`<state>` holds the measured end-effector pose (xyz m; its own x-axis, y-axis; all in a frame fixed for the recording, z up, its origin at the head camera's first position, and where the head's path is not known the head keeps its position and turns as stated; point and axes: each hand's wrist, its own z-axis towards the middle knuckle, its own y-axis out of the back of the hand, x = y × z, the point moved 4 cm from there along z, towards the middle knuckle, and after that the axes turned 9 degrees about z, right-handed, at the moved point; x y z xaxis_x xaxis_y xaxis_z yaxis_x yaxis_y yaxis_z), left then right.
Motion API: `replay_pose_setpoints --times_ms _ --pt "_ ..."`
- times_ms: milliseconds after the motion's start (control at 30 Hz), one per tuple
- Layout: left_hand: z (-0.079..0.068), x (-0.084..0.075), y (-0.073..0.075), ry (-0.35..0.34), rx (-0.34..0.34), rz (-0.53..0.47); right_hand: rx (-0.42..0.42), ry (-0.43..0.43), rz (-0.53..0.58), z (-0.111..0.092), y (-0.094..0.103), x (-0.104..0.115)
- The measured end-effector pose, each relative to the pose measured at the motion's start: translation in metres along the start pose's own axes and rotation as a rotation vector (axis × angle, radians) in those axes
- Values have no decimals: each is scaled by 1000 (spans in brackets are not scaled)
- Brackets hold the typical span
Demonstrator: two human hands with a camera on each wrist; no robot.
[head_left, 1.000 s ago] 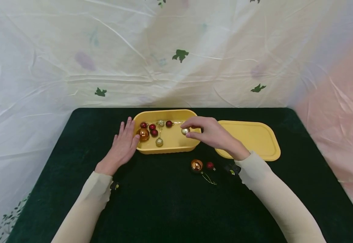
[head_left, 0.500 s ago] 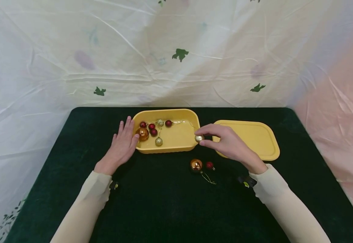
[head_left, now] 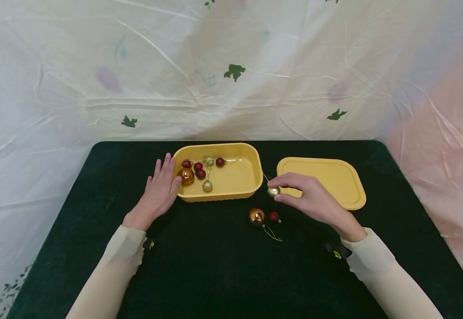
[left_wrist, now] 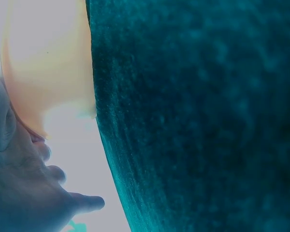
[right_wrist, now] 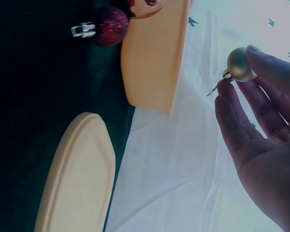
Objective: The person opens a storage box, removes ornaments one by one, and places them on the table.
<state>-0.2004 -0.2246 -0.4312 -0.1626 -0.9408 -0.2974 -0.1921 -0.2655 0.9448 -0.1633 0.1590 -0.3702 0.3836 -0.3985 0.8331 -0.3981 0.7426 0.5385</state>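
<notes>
Between thumb and fingers, my right hand (head_left: 309, 195) pinches a matte gold bauble (right_wrist: 239, 65) with a thin hanging loop. It hovers right of the yellow box (head_left: 235, 196), over the near left edge of the yellow lid (head_left: 327, 177). My left hand (head_left: 157, 190) lies against the box's left end, fingers straight, thumb at the rim. In the box are a large copper bauble (head_left: 186, 176), several small dark red baubles (head_left: 200, 174) and two glittery gold ones (head_left: 207, 186). In front of the box sit another copper bauble (head_left: 256, 216) and a glittery red bauble (right_wrist: 112, 26).
A dark green cloth (head_left: 223, 266) covers the table. Pale patterned fabric (head_left: 175, 88) hangs behind it and at both sides. The lid lies flat to the right of the box.
My right hand has carried the gold bauble out of the box, to the right and nearer to me. The left hand stays at the box's left end.
</notes>
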Motion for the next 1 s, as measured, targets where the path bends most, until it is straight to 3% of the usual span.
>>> replay_pose_setpoints --times_ms 567,1000 --pt "0 1 -4 -2 -13 -1 5 -23 -63 -33 0 -24" --pt "0 1 -4 1 -15 -3 14 -85 -57 -46 -7 -44"
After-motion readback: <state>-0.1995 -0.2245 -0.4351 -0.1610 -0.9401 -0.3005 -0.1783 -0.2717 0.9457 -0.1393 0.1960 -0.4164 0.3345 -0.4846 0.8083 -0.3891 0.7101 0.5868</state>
